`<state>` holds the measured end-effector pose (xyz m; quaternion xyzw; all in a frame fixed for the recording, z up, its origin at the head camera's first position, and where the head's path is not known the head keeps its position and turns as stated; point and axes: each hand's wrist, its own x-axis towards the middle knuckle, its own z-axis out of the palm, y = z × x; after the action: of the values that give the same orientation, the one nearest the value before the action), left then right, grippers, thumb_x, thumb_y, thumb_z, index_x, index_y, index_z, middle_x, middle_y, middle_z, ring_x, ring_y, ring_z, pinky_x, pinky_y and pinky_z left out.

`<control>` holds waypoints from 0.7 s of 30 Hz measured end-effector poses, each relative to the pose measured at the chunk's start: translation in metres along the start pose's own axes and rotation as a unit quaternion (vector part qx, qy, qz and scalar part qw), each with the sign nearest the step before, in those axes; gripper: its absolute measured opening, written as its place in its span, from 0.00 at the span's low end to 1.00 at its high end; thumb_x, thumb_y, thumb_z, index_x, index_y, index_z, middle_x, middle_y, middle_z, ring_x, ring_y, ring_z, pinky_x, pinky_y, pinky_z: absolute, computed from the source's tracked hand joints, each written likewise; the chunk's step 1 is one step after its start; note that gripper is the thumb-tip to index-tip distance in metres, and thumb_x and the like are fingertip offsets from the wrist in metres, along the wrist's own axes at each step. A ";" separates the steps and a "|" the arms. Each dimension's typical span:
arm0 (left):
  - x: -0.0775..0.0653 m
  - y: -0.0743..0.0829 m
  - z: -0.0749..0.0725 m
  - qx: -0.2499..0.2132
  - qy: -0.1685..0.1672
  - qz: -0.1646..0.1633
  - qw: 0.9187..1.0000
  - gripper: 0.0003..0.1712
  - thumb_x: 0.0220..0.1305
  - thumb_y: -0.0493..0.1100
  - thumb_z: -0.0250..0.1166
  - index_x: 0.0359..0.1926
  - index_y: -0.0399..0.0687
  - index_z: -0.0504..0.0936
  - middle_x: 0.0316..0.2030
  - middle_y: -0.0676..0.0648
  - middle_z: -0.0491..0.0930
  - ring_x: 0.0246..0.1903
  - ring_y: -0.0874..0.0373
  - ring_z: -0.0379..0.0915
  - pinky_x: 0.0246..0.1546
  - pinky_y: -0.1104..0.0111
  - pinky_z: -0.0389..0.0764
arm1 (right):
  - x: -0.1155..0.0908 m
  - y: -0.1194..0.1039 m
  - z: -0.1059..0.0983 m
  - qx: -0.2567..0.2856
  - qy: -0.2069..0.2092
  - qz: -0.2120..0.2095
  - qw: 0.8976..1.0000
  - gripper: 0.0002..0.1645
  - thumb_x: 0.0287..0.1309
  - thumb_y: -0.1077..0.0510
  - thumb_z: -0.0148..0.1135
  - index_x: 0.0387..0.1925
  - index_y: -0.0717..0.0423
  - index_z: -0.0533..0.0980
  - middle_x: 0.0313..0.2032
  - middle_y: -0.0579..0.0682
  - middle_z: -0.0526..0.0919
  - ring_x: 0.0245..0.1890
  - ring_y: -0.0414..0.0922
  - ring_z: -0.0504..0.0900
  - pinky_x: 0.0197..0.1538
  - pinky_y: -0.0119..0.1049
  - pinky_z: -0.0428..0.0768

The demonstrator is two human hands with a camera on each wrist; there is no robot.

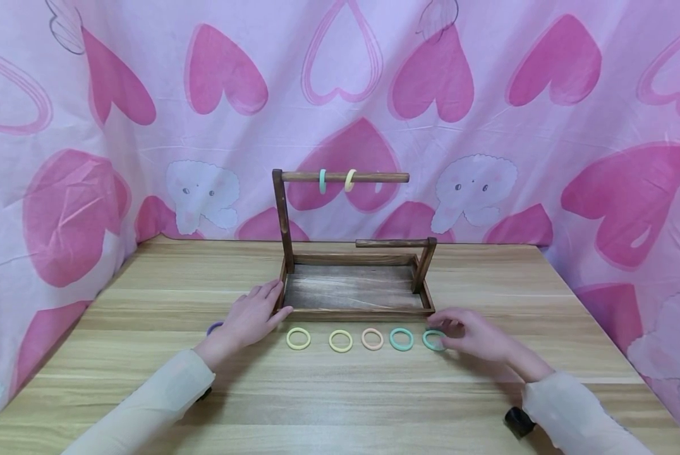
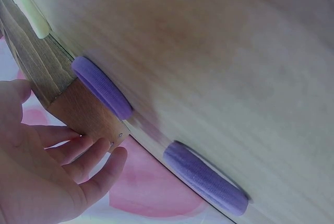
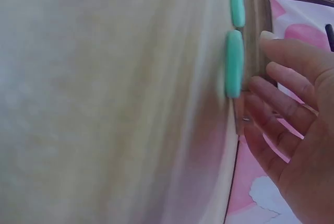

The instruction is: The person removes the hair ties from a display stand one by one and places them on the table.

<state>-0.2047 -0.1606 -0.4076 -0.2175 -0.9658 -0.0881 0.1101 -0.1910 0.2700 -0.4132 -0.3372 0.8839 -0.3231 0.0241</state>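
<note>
My left hand is at the left end of a dark wooden rack with a tray base, its fingers relaxed and reaching along the corner. Two purple hair ties lie near it in the left wrist view; in the head view that hand mostly hides them. My right hand hovers at the tray's front right corner, over the rightmost green hair tie. In the right wrist view its fingers are loosely spread, with nothing between them. Left of that tie lie another green one, a pink one and two yellow ones.
The rack's tall left post carries an upper bar, on which hang a green hair tie and a pale yellow one. A shorter bare bar extends from the right post. Behind the table hangs a pink heart-patterned curtain.
</note>
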 end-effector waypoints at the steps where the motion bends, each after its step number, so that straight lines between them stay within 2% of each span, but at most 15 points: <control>1: 0.000 0.000 0.000 0.000 0.001 0.001 1.000 0.35 0.61 0.58 0.51 0.59 0.34 0.65 0.57 0.38 0.64 0.52 0.42 0.62 0.43 0.49 0.68 | 0.001 0.000 -0.002 0.009 0.004 0.002 1.000 0.21 0.47 0.62 0.64 0.46 0.61 0.74 0.42 0.51 0.78 0.38 0.46 0.76 0.40 0.39 0.74; 7: 0.000 0.000 0.000 -0.002 0.001 0.001 1.000 0.35 0.61 0.58 0.51 0.59 0.34 0.65 0.56 0.38 0.64 0.52 0.42 0.62 0.42 0.49 0.68 | 0.007 -0.002 -0.017 0.016 0.056 -0.003 0.998 0.18 0.49 0.61 0.63 0.44 0.62 0.75 0.37 0.51 0.79 0.34 0.42 0.76 0.35 0.37 0.75; 12: -0.001 0.001 0.000 0.001 -0.003 0.000 1.000 0.35 0.61 0.58 0.52 0.59 0.34 0.65 0.56 0.38 0.64 0.52 0.42 0.62 0.43 0.49 0.68 | 0.013 -0.003 -0.033 0.005 0.101 0.000 0.995 0.17 0.49 0.66 0.62 0.44 0.62 0.75 0.37 0.51 0.80 0.33 0.39 0.76 0.35 0.35 0.75; 14: -0.001 0.001 0.000 -0.001 -0.004 -0.002 1.000 0.35 0.61 0.58 0.52 0.59 0.34 0.65 0.56 0.38 0.64 0.52 0.42 0.62 0.43 0.49 0.68 | 0.016 -0.010 -0.042 0.009 0.110 0.002 0.994 0.17 0.49 0.68 0.60 0.45 0.64 0.74 0.37 0.54 0.80 0.33 0.40 0.76 0.36 0.33 0.74; 21: 0.000 0.001 0.000 -0.005 0.000 -0.004 1.000 0.35 0.61 0.57 0.52 0.59 0.34 0.65 0.57 0.38 0.64 0.53 0.42 0.61 0.43 0.49 0.67 | 0.026 -0.033 -0.068 0.035 0.141 0.035 0.989 0.16 0.54 0.66 0.56 0.46 0.68 0.72 0.38 0.62 0.78 0.35 0.40 0.76 0.37 0.29 0.73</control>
<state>-0.2043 -0.1597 -0.4074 -0.2141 -0.9662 -0.0939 0.1085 -0.2096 0.2730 -0.3352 -0.2558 0.8779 -0.3972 -0.0776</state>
